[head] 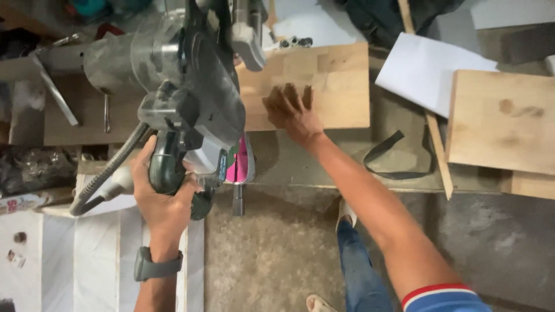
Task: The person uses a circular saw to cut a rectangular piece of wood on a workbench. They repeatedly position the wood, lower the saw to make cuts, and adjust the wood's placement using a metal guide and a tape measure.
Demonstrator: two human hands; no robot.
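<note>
My left hand (162, 199) is wrapped around the green handle of a grey and black mitre saw (199, 98), whose head stands raised over its base. A grey watch sits on that wrist. My right hand (292, 110) lies flat, fingers spread, on a light wooden board (329, 81) that rests on the saw's bed to the right of the blade. The blade itself is hidden behind the guard.
A second wooden panel (500, 121) lies at the right, with a white sheet (425, 66) behind it and a thin wooden strip (436, 144) beside it. A grey hose (101, 185) hangs from the saw. Below are a concrete floor, my leg and sandals (347, 216).
</note>
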